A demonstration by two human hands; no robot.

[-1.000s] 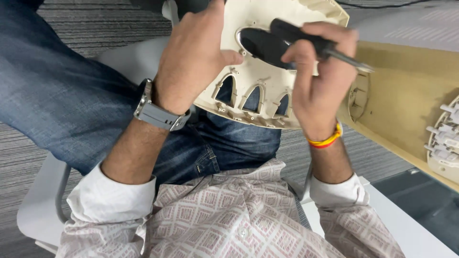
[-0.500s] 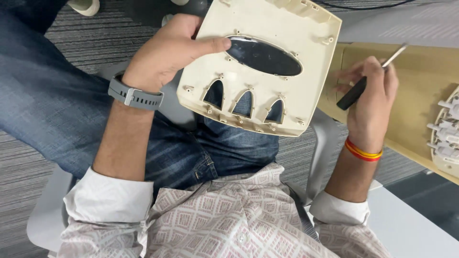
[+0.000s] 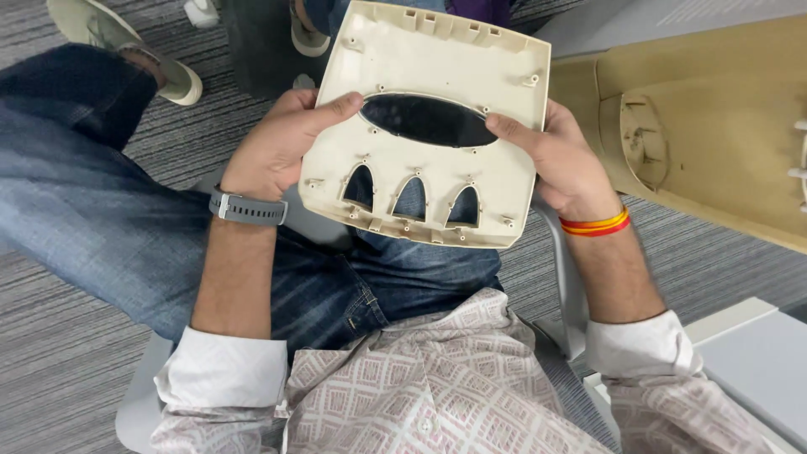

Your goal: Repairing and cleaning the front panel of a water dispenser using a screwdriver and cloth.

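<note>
I hold a cream plastic cover panel (image 3: 437, 76) above my lap, inner side up. It has a dark oval window in the middle and three arched openings below it. My left hand (image 3: 273, 151) grips its left edge, thumb lying by the oval. My right hand (image 3: 559, 160) grips the right edge, thumb touching the oval's right end. No tool is in either hand. A grey watch is on my left wrist, red and yellow bands on my right.
A large beige plastic housing (image 3: 723, 143) lies on the right, beside the panel. I sit on a grey chair (image 3: 143, 395) over striped grey carpet. Another person's shoes (image 3: 126, 42) are at the top left. A grey table corner (image 3: 756, 370) is at lower right.
The black-handled screwdriver has left my right hand, which has come back to the panel's right edge. The panel has turned flatter and fuller toward me, held by both hands.
</note>
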